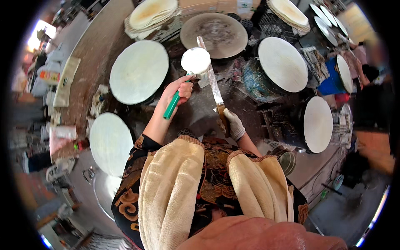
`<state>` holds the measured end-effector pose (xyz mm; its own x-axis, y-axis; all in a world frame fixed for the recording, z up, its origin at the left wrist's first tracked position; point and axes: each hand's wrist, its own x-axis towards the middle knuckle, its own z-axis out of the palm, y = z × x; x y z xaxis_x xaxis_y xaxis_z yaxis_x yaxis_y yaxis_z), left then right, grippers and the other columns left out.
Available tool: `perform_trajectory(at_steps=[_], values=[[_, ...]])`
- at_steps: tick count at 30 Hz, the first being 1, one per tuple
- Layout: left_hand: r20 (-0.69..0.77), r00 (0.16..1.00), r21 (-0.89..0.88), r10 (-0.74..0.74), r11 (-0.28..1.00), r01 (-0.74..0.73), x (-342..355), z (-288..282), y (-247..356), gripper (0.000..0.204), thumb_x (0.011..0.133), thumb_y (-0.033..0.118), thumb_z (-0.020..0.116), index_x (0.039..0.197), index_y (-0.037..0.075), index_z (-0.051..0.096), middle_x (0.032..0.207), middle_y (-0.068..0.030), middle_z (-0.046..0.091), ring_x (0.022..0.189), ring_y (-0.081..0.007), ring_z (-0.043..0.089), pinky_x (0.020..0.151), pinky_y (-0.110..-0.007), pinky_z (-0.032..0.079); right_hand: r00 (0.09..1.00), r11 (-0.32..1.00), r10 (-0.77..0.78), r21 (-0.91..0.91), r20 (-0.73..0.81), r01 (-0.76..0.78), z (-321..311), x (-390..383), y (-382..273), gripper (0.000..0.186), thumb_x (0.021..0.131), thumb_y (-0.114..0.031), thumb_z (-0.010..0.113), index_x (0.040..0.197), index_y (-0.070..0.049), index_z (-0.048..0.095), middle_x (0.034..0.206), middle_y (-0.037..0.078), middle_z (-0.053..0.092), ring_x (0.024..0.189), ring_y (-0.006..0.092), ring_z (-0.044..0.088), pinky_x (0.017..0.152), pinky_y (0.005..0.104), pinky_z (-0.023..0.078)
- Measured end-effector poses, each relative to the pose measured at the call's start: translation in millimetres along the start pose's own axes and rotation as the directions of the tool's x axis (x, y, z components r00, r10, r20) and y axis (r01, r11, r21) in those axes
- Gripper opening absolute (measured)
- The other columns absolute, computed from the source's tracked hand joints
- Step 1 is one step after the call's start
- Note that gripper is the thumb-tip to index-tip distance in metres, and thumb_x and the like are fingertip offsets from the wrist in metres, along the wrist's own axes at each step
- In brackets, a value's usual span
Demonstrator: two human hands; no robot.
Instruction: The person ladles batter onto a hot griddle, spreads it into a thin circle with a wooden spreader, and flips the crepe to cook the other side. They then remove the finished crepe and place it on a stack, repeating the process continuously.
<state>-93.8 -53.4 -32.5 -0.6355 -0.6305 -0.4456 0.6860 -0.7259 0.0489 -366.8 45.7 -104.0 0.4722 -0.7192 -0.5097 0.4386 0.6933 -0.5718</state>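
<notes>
My bare left hand [180, 89] is closed around the green handle of a ladle [171, 106]. The ladle's round bowl shows bright white, apparently full of batter [196, 61]. In a pale glove, my right hand [234, 125] grips the wooden handle of a long flat spatula [216, 87]. Its blade points away from me, coated with whitish residue, and passes just right of the ladle bowl. Beyond both tools sits a bare brown round griddle [213, 34], which the spatula tip overlaps in the picture.
White round sheets cover griddles at left [139, 71], near left [110, 143], right [283, 63] and near right [318, 125]. Stacks of thin round sheets stand far left [152, 13] and far right [290, 11]. Another person's arm [360, 62] shows at the right edge.
</notes>
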Motion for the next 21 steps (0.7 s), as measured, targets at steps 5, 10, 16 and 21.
perform_trajectory(at_steps=[5, 10, 16, 21], values=[[0.094, 0.958, 0.007, -0.271, 0.962, 0.271, 137, 19, 73, 0.020, 0.101, 0.018, 0.037, 0.104, 0.001, 0.046, 0.056, 0.0016, 0.039, 0.040, -0.0084, 0.037, 0.034, -0.022, 0.033, 0.954, 0.981, -0.189, -0.001, -0.232, 0.194, -30, 72, -40, 0.039, 0.095, -0.041, 0.049, 0.118, -0.010, 0.053, 0.074, 0.005, 0.057, 0.051, 0.0096, 0.045, 0.044, 0.0232, 0.036], [0.028, 0.955, 0.344, -0.297, 0.900, 0.269, 247, 70, 123, 0.012, 0.100, 0.015, 0.040, 0.103, 0.005, 0.046, 0.054, 0.0038, 0.038, 0.039, -0.0059, 0.035, 0.032, -0.020, 0.028, 0.891, 0.947, -0.261, 0.083, -0.371, 0.312, -40, 124, -102, 0.036, 0.091, -0.038, 0.057, 0.112, -0.008, 0.057, 0.072, 0.004, 0.057, 0.050, 0.0116, 0.047, 0.041, 0.0277, 0.037], [-0.061, 0.996, 0.800, 0.060, 0.600, 0.013, 369, 68, 146, 0.009, 0.093, 0.017, 0.049, 0.093, 0.009, 0.044, 0.057, -0.0009, 0.042, 0.041, -0.0124, 0.040, 0.036, -0.029, 0.035, 0.616, 0.915, -0.400, -0.255, -0.678, 0.314, -62, 189, -118, 0.040, 0.091, -0.031, 0.058, 0.119, -0.002, 0.058, 0.092, 0.007, 0.064, 0.077, 0.0138, 0.058, 0.068, 0.0267, 0.046], [0.062, 0.961, 0.966, 0.269, 0.226, -0.125, 392, 42, 184, 0.022, 0.093, 0.024, 0.050, 0.110, 0.010, 0.049, 0.059, 0.0004, 0.043, 0.042, -0.0101, 0.040, 0.037, -0.028, 0.033, 0.524, 0.901, -0.434, -0.369, -0.733, 0.230, -47, 189, -109, 0.047, 0.088, -0.026, 0.061, 0.129, -0.003, 0.053, 0.114, 0.006, 0.064, 0.096, 0.0121, 0.057, 0.089, 0.0250, 0.043]])
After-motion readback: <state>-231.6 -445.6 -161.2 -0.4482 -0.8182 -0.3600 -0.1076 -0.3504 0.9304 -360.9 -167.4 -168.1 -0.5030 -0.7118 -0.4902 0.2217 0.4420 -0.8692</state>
